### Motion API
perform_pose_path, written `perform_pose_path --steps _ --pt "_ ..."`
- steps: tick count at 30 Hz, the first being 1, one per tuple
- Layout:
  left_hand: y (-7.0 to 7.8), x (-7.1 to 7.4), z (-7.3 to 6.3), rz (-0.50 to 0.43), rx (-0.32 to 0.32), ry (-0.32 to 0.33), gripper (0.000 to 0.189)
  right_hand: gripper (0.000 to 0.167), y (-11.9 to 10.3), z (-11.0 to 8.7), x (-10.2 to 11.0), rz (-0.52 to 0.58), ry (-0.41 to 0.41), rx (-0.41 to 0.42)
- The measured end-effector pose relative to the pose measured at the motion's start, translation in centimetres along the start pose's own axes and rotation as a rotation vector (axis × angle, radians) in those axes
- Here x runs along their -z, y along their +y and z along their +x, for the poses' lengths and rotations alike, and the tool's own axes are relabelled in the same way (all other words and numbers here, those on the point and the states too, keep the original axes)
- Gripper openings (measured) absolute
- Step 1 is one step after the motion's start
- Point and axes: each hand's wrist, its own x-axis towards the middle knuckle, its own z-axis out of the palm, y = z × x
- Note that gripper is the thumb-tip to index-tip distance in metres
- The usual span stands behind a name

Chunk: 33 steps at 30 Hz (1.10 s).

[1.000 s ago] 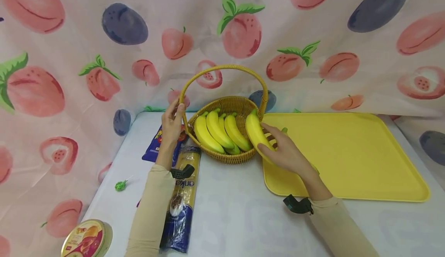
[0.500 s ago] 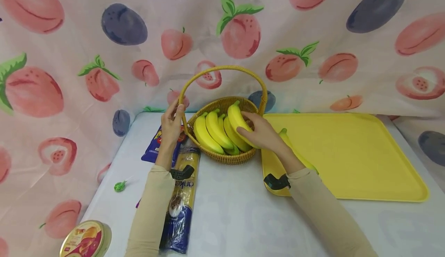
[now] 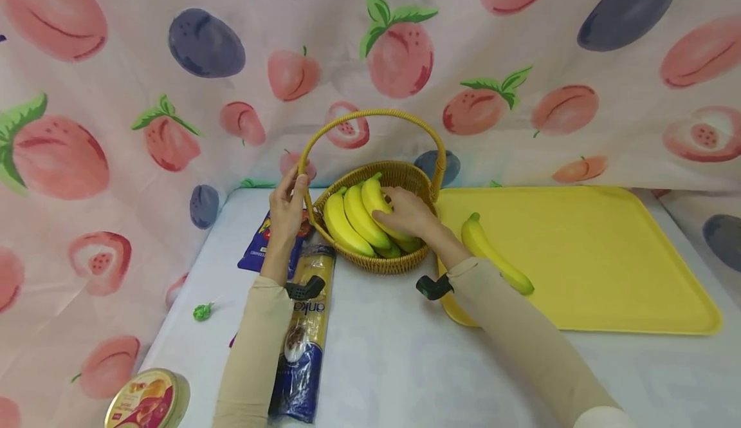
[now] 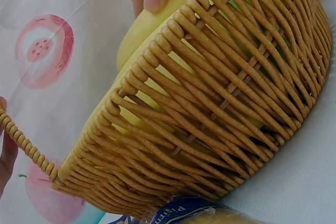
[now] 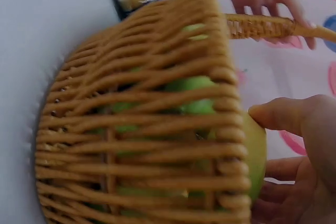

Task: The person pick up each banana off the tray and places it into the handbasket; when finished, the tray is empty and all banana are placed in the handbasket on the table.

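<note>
A wicker basket [image 3: 370,262] with a tall arched handle [image 3: 373,113] stands at the back of the table. Several yellow bananas [image 3: 347,225] lie side by side in it. My left hand [image 3: 287,203] grips the left side of the handle, thumb on one side and fingers on the other. Inside the basket, my right hand [image 3: 410,214] holds a banana [image 3: 373,196] on top of the others, thumb over its near side. In the right wrist view, the right thumb [image 5: 281,114] presses that banana [image 5: 255,153] just above the basket's rim.
A yellow tray [image 3: 608,260] with one banana [image 3: 498,257] lies to the right. Left of and below the basket are a blue snack bag [image 3: 255,253], a long pasta packet [image 3: 301,357], a green-wrapped lollipop [image 3: 202,312] and a round tin [image 3: 145,399]. Fruit-print fabric hangs behind.
My right hand has carried the banana left from the basket's right rim and lowered it onto the others. The left hand stays on the handle.
</note>
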Motion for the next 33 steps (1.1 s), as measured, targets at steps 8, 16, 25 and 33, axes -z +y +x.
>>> perform_pose_path --steps 8,16,25,33 --pt "0.0 0.1 0.0 -0.003 -0.008 -0.005 0.037 0.065 0.3 0.8 -0.8 -0.033 -0.048 -0.033" --pt "0.0 0.0 0.0 -0.006 -0.008 -0.005 0.036 0.066 0.9 0.1 -0.3 0.013 -0.013 -0.025" --pt "0.1 0.2 -0.1 -0.004 -0.008 -0.005 0.036 0.053 3.1 -2.8 0.8 0.113 0.105 0.13" --pt "0.0 0.0 -0.1 -0.003 -0.006 -0.005 0.036 0.042 5.2 -6.1 1.6 0.202 0.225 0.223"
